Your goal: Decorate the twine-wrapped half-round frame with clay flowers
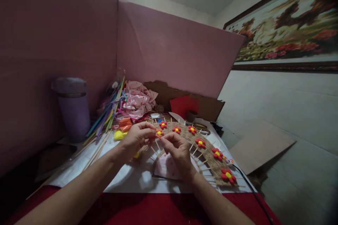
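Note:
My left hand (138,137) and my right hand (178,149) meet over the craft piece, fingertips pinched together. Between them is a small bit of orange modelling clay (158,136), mostly hidden by the fingers. Just behind the fingertips shows an orange flower (160,132) with a yellow centre. Below and around the hands lies a half-ring woven of twine (208,151) over thin wooden sticks. Several red clay flowers (217,154) with yellow centres sit along it. Inside the ring is a pale pink half-round panel (166,167), partly covered by my right hand.
Orange clay (125,123) and yellow clay (120,135) in wrappers lie left of my hands. Behind them are coloured pipe cleaners (113,109) and crumpled pink fabric (138,100). A purple tumbler (74,112) stands far left. Scissors (202,127) lie at the back right; a black cable (250,186) crosses the right edge.

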{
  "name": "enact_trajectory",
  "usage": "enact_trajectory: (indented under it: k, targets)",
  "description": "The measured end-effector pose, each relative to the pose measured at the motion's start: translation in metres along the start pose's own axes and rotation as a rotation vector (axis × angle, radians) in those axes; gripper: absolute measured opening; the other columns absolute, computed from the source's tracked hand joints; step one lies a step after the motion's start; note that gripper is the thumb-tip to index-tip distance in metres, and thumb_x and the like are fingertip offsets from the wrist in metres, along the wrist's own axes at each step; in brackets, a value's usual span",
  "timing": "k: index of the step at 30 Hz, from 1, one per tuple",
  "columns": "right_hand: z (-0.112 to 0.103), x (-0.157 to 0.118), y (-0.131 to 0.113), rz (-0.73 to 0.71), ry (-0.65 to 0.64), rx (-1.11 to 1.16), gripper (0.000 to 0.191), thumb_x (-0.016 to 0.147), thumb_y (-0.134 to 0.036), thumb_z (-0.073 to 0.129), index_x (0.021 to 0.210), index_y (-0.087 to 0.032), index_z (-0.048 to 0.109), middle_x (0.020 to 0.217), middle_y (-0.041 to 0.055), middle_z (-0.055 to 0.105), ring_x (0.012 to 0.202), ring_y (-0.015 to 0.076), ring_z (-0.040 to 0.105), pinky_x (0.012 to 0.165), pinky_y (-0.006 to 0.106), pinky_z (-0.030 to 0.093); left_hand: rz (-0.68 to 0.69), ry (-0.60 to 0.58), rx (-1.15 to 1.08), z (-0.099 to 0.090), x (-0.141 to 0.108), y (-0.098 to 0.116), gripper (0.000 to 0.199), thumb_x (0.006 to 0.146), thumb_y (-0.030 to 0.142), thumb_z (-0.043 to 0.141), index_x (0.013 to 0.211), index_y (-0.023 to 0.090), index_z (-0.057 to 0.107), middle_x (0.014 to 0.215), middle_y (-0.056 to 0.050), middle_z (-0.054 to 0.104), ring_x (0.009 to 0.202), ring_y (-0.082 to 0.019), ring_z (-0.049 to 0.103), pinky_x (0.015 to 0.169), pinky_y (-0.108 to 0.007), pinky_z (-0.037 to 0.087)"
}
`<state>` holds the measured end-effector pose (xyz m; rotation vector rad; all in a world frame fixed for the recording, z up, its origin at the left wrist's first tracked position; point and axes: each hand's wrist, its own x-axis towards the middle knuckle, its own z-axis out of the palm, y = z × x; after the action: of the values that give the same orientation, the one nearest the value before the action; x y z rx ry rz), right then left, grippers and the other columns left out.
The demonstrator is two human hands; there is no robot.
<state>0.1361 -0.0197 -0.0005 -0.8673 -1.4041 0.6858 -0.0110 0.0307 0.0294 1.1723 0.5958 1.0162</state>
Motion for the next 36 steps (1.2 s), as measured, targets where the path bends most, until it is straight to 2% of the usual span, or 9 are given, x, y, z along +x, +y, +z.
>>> enact_trajectory:
  k: [3,8,11,14,18,24,29,32,36]
  targets:
    - [0.001,0.003,0.003,0.060,0.070,0.181,0.016,0.077,-0.031,0.063,0.072,-0.016,0.061,0.055,-0.0052,0.050,0.048,0.0068,0.041,0.047,0.020,0.033,0.024,0.055,-0.035,-0.004,0.003,0.002,0.016,0.062,0.013,0.063,0.078,0.012,0.062,0.067,-0.001,0.061,0.054,-0.007,0.053,0.054,-0.020,0.040]
    - [0.002,0.005,0.006,0.067,0.105,0.227,0.016,0.074,-0.030,0.066,0.082,-0.016,0.066,0.067,-0.0012,0.059,0.052,0.0076,0.044,0.050,0.021,0.035,0.022,-0.040,0.123,-0.001,0.001,-0.002,0.017,0.071,0.029,0.062,0.072,0.011,0.062,0.058,0.002,0.052,0.047,-0.005,0.042,0.044,-0.018,0.031]
    - [0.003,0.005,0.005,0.072,0.115,0.229,0.014,0.072,-0.028,0.068,0.081,-0.018,0.065,0.066,-0.0025,0.058,0.053,0.0081,0.044,0.050,0.021,0.035,0.011,-0.091,0.258,0.004,-0.003,-0.007,0.030,0.066,0.040,0.069,0.065,0.012,0.057,0.052,0.005,0.046,0.043,-0.004,0.037,0.042,-0.018,0.026]
    - [0.004,0.004,0.005,0.076,0.122,0.233,0.011,0.070,-0.026,0.070,0.072,-0.018,0.063,0.058,-0.0041,0.054,0.050,0.0075,0.041,0.048,0.021,0.032,0.001,-0.073,0.278,0.005,-0.004,-0.010,0.034,0.061,0.042,0.073,0.066,0.013,0.055,0.050,0.007,0.045,0.042,-0.004,0.034,0.041,-0.018,0.024]
    - [0.004,0.003,0.004,0.037,0.118,0.148,0.006,0.073,-0.025,0.067,0.073,-0.019,0.068,0.064,-0.0022,0.055,0.056,0.0089,0.044,0.053,0.022,0.036,-0.034,-0.085,0.262,0.004,-0.003,-0.013,0.034,0.062,0.043,0.072,0.066,0.013,0.058,0.048,0.006,0.044,0.040,-0.004,0.034,0.040,-0.018,0.023]
    - [0.003,-0.001,-0.002,-0.126,0.112,0.012,0.012,0.080,-0.023,0.059,0.085,-0.022,0.070,0.081,0.0013,0.057,0.082,0.0156,0.053,0.076,0.030,0.043,-0.060,-0.142,0.173,0.004,-0.003,-0.012,0.030,0.063,0.037,0.073,0.058,0.012,0.057,0.043,0.005,0.042,0.038,-0.004,0.032,0.039,-0.019,0.021]
    - [0.002,-0.002,-0.002,-0.175,0.184,-0.125,0.014,0.086,-0.025,0.052,0.087,-0.021,0.066,0.082,0.0018,0.059,0.080,0.0159,0.055,0.076,0.031,0.043,-0.071,-0.205,0.026,0.005,-0.003,-0.010,0.022,0.069,0.032,0.069,0.079,0.013,0.062,0.050,0.006,0.043,0.042,-0.004,0.033,0.041,-0.017,0.026]
    - [0.001,-0.003,0.001,-0.200,0.190,-0.186,0.015,0.087,-0.024,0.051,0.087,-0.020,0.065,0.082,0.0018,0.060,0.081,0.0155,0.055,0.077,0.030,0.043,-0.103,-0.234,-0.061,0.006,-0.004,-0.010,0.022,0.075,0.037,0.063,0.073,0.016,0.056,0.047,0.008,0.035,0.040,-0.004,0.028,0.040,-0.017,0.026]
    - [0.002,-0.004,0.004,-0.246,0.161,-0.239,0.015,0.088,-0.021,0.050,0.091,-0.021,0.065,0.086,0.0020,0.060,0.085,0.0156,0.055,0.078,0.030,0.042,-0.180,-0.192,-0.090,0.005,-0.004,-0.010,0.037,0.079,0.048,0.053,0.062,0.016,0.049,0.043,0.009,0.025,0.036,-0.004,0.019,0.034,-0.016,0.017]
